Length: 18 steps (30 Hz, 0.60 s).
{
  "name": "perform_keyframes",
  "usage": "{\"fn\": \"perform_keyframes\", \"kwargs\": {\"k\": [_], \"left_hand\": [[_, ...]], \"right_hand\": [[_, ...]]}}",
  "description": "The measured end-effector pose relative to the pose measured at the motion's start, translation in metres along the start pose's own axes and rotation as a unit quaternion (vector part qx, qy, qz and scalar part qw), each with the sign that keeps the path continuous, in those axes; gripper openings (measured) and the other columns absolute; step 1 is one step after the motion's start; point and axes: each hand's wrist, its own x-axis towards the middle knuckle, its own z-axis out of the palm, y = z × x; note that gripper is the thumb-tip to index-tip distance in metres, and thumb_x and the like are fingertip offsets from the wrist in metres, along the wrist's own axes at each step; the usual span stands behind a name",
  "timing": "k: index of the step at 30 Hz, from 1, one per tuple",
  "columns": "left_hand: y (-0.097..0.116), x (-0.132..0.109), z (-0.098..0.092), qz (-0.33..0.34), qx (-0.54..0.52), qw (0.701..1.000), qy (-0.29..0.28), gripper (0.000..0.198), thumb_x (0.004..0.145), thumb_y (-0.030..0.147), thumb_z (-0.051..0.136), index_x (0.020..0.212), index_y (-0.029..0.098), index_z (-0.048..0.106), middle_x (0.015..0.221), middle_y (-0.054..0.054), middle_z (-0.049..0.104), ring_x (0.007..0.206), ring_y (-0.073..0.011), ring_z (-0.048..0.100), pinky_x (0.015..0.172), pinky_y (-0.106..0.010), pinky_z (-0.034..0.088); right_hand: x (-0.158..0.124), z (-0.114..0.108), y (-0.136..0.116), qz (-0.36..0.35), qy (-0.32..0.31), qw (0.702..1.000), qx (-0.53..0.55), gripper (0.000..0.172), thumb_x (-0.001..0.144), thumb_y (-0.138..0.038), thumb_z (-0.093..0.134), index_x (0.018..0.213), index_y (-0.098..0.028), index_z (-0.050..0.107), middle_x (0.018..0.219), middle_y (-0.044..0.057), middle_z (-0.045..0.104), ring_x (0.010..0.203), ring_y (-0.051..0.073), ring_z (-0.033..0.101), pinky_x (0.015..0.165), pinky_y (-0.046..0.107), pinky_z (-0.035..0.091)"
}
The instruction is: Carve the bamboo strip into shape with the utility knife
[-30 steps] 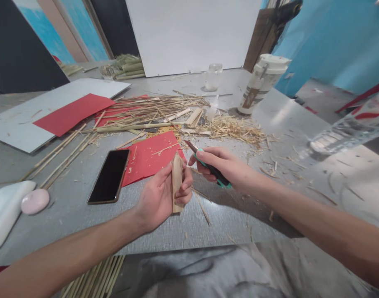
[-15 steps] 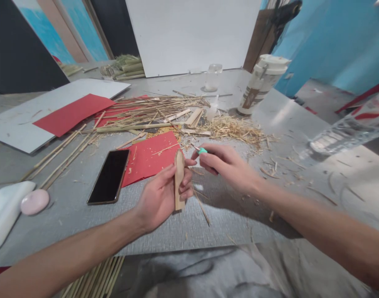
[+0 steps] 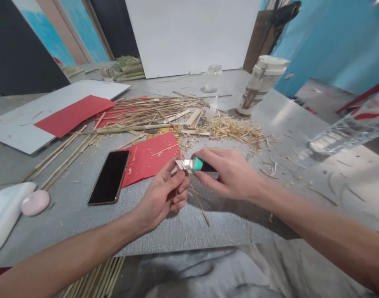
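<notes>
My left hand (image 3: 164, 192) is closed around a flat strip of straw or wood (image 3: 178, 174), now seen nearly edge-on and mostly hidden by the fingers. In my right hand (image 3: 231, 171) is a utility knife (image 3: 198, 164) with a green and black handle. Its metal blade end points left and meets the upper end of the strip; whether it cuts in cannot be seen. Just beyond my left hand lies a red sheet (image 3: 149, 159) with pale shavings on it. A black phone (image 3: 109, 177) rests to its left.
Dry stalks (image 3: 146, 109) and a heap of straw shavings (image 3: 236, 130) lie across the table's middle. A white tumbler (image 3: 262, 85), a clear jar (image 3: 213, 78) and a plastic bottle (image 3: 351, 124) stand farther back or right. At left are a white board (image 3: 18, 120) and a pink round object (image 3: 36, 202).
My left hand has turned the strip from its broad face to its edge. My right hand has brought the knife left against it, with the blade now showing.
</notes>
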Motion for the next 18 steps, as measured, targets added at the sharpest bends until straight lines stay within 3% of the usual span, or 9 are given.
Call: {"fn": "perform_keyframes", "kwargs": {"k": [3,6,13,18], "left_hand": [[0.001,-0.001,0.003,0.019,0.021,0.999,0.028,0.047,0.086,0.031,0.092,0.110,0.024,0.053,0.076,0.010,0.052,0.052,-0.0032,0.040,0.044,-0.011,0.037],[0.001,-0.001,0.004,0.027,0.052,0.997,0.049,0.047,0.087,0.034,0.091,0.108,0.025,0.051,0.075,0.011,0.052,0.051,-0.0035,0.040,0.043,-0.012,0.038],[-0.005,0.001,-0.003,0.042,0.113,0.991,0.053,0.039,0.097,0.046,0.080,0.102,0.027,0.047,0.063,0.014,0.038,0.044,-0.0032,0.025,0.039,-0.011,0.022],[-0.008,-0.002,0.000,0.055,0.130,0.984,0.105,0.040,0.095,0.046,0.082,0.100,0.027,0.047,0.062,0.014,0.034,0.043,-0.0036,0.021,0.038,-0.012,0.020]], "right_hand": [[-0.001,0.001,-0.003,-0.015,-0.005,0.999,-0.031,0.029,0.109,-0.042,0.049,0.110,-0.017,0.065,0.090,0.009,0.071,0.076,0.020,0.060,0.065,0.033,0.031],[-0.002,0.003,-0.005,-0.026,-0.001,0.998,-0.050,0.031,0.110,-0.042,0.050,0.109,-0.016,0.066,0.088,0.008,0.070,0.073,0.019,0.059,0.064,0.034,0.030],[-0.002,0.005,-0.008,-0.038,0.006,0.996,-0.080,0.034,0.113,-0.044,0.045,0.108,-0.017,0.065,0.087,0.007,0.070,0.071,0.018,0.056,0.064,0.033,0.029],[-0.004,0.009,-0.011,-0.031,0.015,0.993,-0.110,0.038,0.115,-0.046,0.042,0.108,-0.016,0.066,0.089,0.008,0.071,0.070,0.018,0.057,0.062,0.034,0.028]]}}
